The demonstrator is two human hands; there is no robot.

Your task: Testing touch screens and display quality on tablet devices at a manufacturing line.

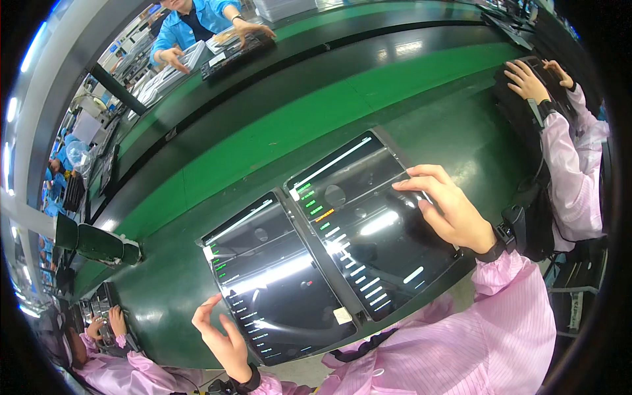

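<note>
Presently, two dark tablets lie side by side on the green bench point(158, 299), close to its near edge, with a narrow gap between them. Both screens are lit, with lines of text in a list. The left hand point(224, 339) is at the left side of the left tablet point(273, 289); its fingers are half bent and spread apart, pinching nothing, and it is not possible to tell whether the index fingertip touches the rim. The right hand point(454, 207) is above the right part of the right tablet point(378, 237), its fingers spread, also without any grip; whether its fingertips press the glass cannot be told. From here, the main danger seems to be an unwanted touch: a low finger of the right hand could select a wrong line. A sideways push from the left hand might also knock the left tablet against its neighbour and scratch the rims. Because both tablets lie so near the edge, a sleeve point(507, 283) that catches a corner could pull one down. Finally, bright reflections cross both screens, so some line may be misread.
</note>
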